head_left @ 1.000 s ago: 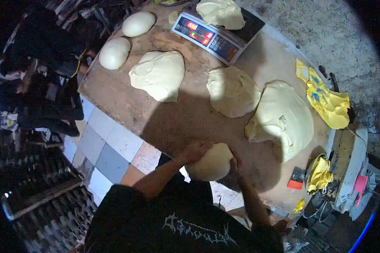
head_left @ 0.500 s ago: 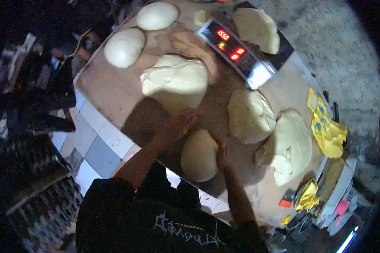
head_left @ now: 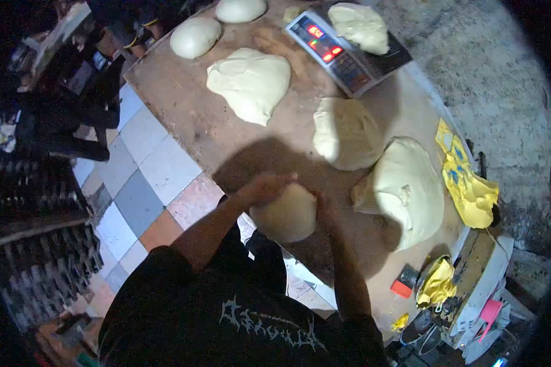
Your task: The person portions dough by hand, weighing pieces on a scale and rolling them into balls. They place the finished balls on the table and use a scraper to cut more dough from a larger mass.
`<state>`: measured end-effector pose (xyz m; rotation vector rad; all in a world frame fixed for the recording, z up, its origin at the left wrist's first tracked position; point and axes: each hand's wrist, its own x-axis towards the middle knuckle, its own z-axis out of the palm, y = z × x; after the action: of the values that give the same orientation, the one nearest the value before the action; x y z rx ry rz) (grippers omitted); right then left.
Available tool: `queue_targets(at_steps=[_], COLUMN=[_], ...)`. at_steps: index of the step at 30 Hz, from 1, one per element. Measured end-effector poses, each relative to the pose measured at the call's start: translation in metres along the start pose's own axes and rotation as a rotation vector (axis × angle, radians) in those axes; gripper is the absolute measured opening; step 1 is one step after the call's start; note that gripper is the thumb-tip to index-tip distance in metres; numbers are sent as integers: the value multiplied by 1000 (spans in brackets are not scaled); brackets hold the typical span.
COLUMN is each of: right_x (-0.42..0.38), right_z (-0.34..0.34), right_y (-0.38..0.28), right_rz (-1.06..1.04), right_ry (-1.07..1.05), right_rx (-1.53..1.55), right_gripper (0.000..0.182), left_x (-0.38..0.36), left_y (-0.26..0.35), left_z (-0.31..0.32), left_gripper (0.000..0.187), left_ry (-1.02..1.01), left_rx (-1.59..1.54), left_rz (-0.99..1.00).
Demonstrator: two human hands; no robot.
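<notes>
A rounded dough ball (head_left: 283, 214) lies at the table's near edge, between my two hands. My left hand (head_left: 274, 187) curves along its far left side, touching it, with the fingers reaching over the top. Against its right side presses my right hand (head_left: 322, 205), its fingers mostly in shadow. Just beyond are a loose dough piece (head_left: 251, 82) and a second dough piece (head_left: 346, 134). A larger dough mass (head_left: 410, 192) spreads to the right.
A digital scale (head_left: 327, 52) with red digits carries a dough lump (head_left: 360, 27). Two smooth dough balls (head_left: 195, 37) sit at the far left. Along the right edge lie a yellow wrapper (head_left: 468, 186) and a red-and-black object (head_left: 404, 281). Tiled floor (head_left: 141, 196) shows at left.
My left hand has come down onto the dough ball from beside it. The ball has shifted toward the table's near edge. The whole view has shifted, bringing more floor into sight.
</notes>
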<state>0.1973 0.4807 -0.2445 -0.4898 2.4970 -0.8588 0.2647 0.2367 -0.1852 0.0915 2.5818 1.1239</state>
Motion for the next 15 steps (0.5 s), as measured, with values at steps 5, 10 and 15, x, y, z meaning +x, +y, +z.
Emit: queue_targets(at_steps=[5,10,15], right_x=[-110,-130,-29], right_z=[-70,-22,-25], right_y=[-63,-103,-147], right_rz=[-275,-243,-186], right_ry=[-56,409,111], right_rx=[310,330,422], right_gripper=[60,64,53], left_x=[-13,22,-39], left_y=[118,105,0], left_z=[-22,-24,-77], left_gripper=[43,38,31], left_ry=[-153,-125,807], left_rx=[-40,-510,125], left_rz=[-144,-272,-119])
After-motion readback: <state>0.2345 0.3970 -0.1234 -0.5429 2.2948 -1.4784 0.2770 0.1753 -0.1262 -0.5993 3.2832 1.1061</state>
